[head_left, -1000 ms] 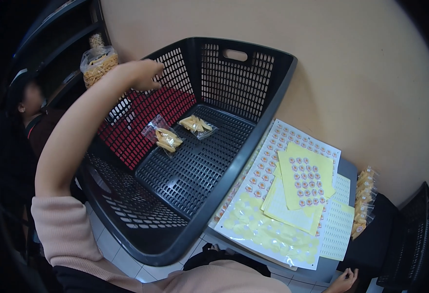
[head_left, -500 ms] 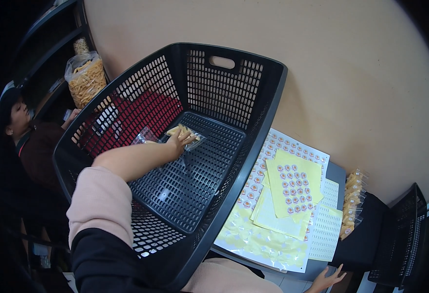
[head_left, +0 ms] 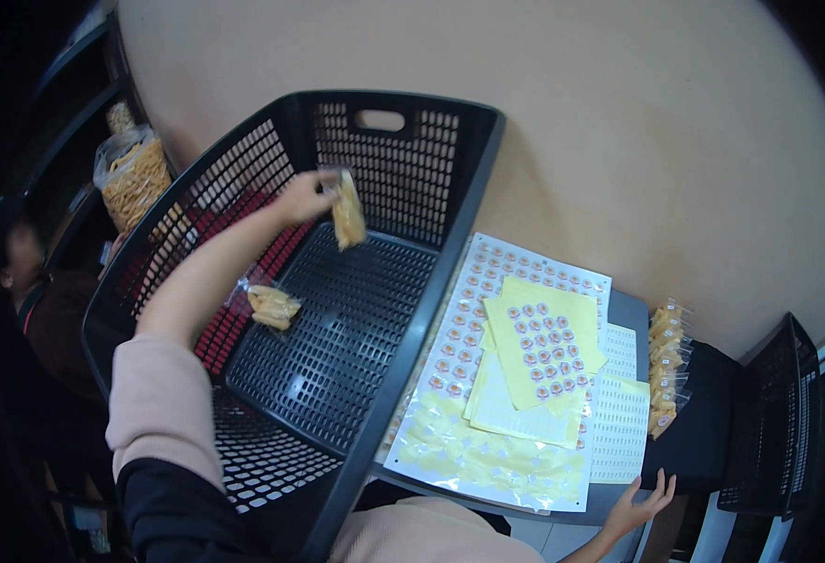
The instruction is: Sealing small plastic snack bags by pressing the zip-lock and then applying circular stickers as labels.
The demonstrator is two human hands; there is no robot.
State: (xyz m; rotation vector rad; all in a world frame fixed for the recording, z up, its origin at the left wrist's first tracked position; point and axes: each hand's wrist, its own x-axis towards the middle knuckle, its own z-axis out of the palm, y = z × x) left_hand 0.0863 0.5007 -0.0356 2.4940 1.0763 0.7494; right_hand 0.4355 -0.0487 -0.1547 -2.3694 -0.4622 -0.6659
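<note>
A small clear packet of yellow snack sticks (head_left: 348,218) hangs from my left hand (head_left: 305,197), pinched at its top end. Both are inside a large black plastic basket (head_left: 286,394) with slotted walls, above its floor. A second snack packet (head_left: 273,307) lies on the basket floor near the left wall, below my forearm. My right hand (head_left: 643,503) is at the lower right, fingers spread and holding nothing, beside the edge of a grey table (head_left: 630,310).
Sticker sheets (head_left: 549,342) and yellow backing papers cover the table. Filled snack packets (head_left: 668,366) stand in a row on a black surface, near another black basket (head_left: 771,422). At left are a person (head_left: 70,319) and a big snack bag (head_left: 136,178) by dark shelves.
My left hand has lifted a packet off the basket floor toward the far wall. The other packet now shows fully. My right hand has risen slightly, and the whole view has shifted.
</note>
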